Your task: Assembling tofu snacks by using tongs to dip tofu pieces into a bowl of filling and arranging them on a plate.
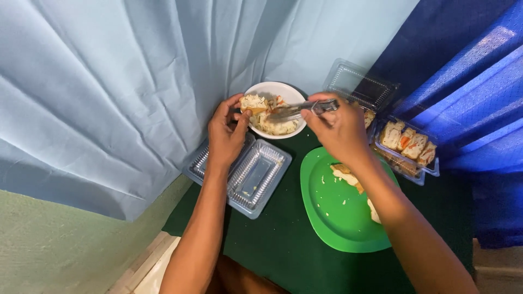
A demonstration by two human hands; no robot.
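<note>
Left hand [227,130]: my fingers curled on the near-left rim of the white bowl [289,93], far centre of the bench [283,245].
Right hand [339,128]: closed around metal tongs [297,110], wrist bent, tips over the bowl's chopped filling [272,124].
Near right: green plate [332,212].
Left: empty clear tray [256,177].

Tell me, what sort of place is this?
Probably a makeshift home food-preparation corner: a dark green table hemmed by pale blue curtains, with a round white bowl of filling and clear plastic sandwich trays.
</note>
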